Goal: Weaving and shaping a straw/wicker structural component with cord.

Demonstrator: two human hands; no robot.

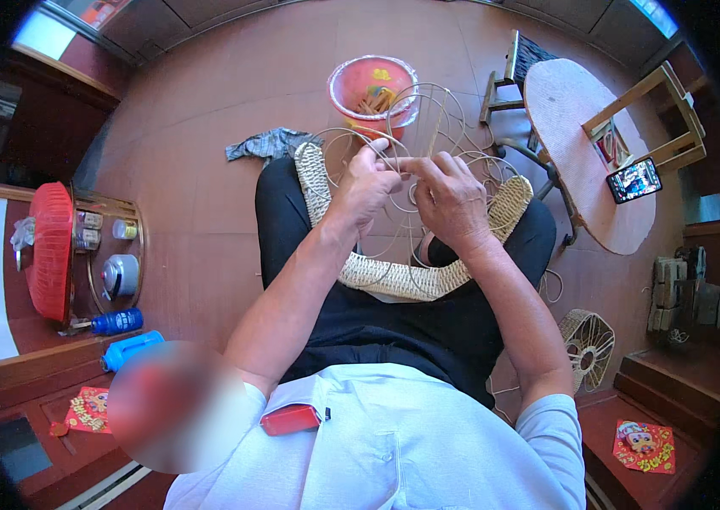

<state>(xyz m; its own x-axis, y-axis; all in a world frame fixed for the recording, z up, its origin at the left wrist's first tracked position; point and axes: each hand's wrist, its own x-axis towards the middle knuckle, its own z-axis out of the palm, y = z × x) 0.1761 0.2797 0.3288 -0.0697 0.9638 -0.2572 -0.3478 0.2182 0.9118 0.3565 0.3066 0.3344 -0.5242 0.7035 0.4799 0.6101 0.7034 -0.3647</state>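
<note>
Head, left grip (pixel 367 189) pinching strands (pixel 392 142), right grip (pixel 452 197) alongside

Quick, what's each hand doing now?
Left hand: closed, holding a thin, tan, bendy strand.
Right hand: partly curled beside it; can't tell whether it's gripping.

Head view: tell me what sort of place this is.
Probably a room in a home: a blue bottle, a pale table with a curved edge and a bright red decoration at lower right suggest it.
</note>
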